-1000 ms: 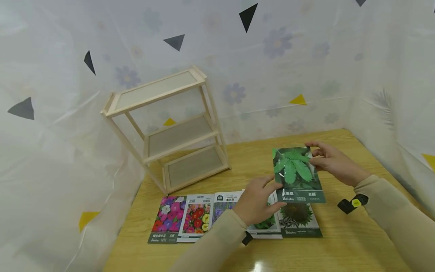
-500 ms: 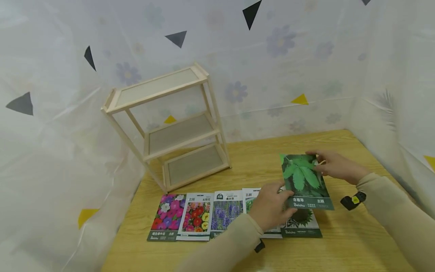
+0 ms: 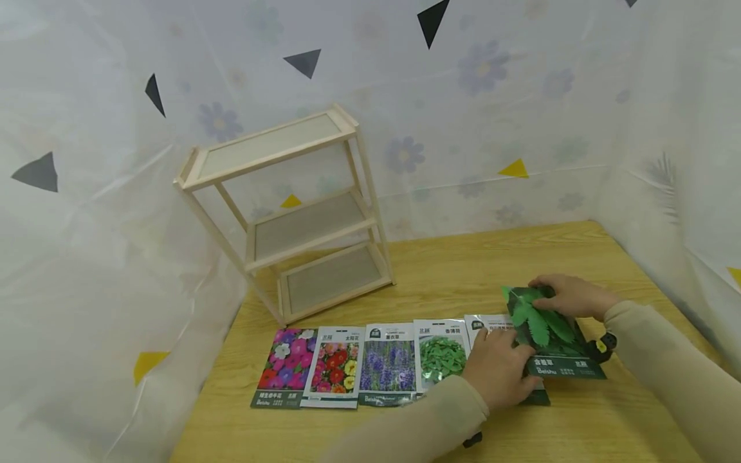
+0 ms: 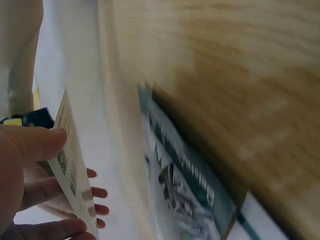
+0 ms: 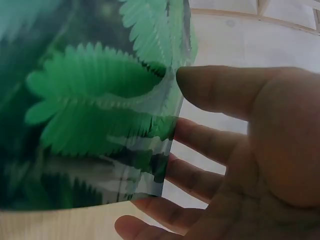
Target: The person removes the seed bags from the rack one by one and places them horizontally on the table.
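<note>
Both hands hold a seed packet (image 3: 547,331) with a green leaf picture, tilted above the right end of a row of packets. My left hand (image 3: 499,368) pinches its left edge; the left wrist view shows the thumb near the packet's pale printed back (image 4: 70,160). With the thumb on the front and fingers behind, my right hand (image 3: 570,296) grips the upper right edge. Below lies a sunflower packet (image 4: 175,185), mostly covered by the left hand and the held packet in the head view. To its left lies a green-leaf herb packet (image 3: 442,357).
A lavender packet (image 3: 388,366), a red-and-yellow flower packet (image 3: 336,370) and a pink-purple flower packet (image 3: 286,370) continue the row leftward. Behind them a three-tier wooden rack (image 3: 312,225) stands on the wooden table (image 3: 451,270). A patterned plastic sheet (image 3: 347,58) hangs around.
Both hands have moved the leaf packet rightward and down, closer to the table, tilting it flatter. The herb packet has come into fuller view as the left hand moved off it.
</note>
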Demonstrator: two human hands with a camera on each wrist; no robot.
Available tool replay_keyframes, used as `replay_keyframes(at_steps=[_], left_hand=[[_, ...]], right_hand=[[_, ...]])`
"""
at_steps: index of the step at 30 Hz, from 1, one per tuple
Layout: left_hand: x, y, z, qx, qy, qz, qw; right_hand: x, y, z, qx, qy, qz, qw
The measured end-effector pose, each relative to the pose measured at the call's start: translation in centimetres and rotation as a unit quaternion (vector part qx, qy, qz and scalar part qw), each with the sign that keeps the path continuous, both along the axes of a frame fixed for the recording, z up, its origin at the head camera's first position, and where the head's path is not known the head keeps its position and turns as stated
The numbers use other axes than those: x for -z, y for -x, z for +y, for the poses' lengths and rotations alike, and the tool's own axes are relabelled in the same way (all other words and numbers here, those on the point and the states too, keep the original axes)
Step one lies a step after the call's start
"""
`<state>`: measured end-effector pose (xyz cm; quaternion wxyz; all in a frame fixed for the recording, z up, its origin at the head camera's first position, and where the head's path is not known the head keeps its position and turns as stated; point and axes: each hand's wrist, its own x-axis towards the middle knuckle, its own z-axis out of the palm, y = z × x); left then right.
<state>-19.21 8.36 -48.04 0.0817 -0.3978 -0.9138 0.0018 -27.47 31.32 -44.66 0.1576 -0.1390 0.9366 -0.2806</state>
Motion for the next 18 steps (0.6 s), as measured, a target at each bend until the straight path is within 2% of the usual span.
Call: replay_keyframes(at_steps=[8, 14, 18], left_hand=[[1.0, -1.0, 2.0, -0.026, 0.046, -0.018, 0.9984], [1.5, -1.1, 3.0, -0.040, 0.074, -0.031, 0.9960], [1.7, -1.1, 3.7, -0.037, 0.098, -0.042, 0.9936]], right_hand=[[1.2, -0.5, 0.6, -0.010, -0.029, -0.028, 0.9991], [2.1, -0.6, 1.3, -0.017, -0.038, -0.021, 0.9989], [2.9, -0.4, 1.7, -0.020, -0.041, -0.026, 0.9986]])
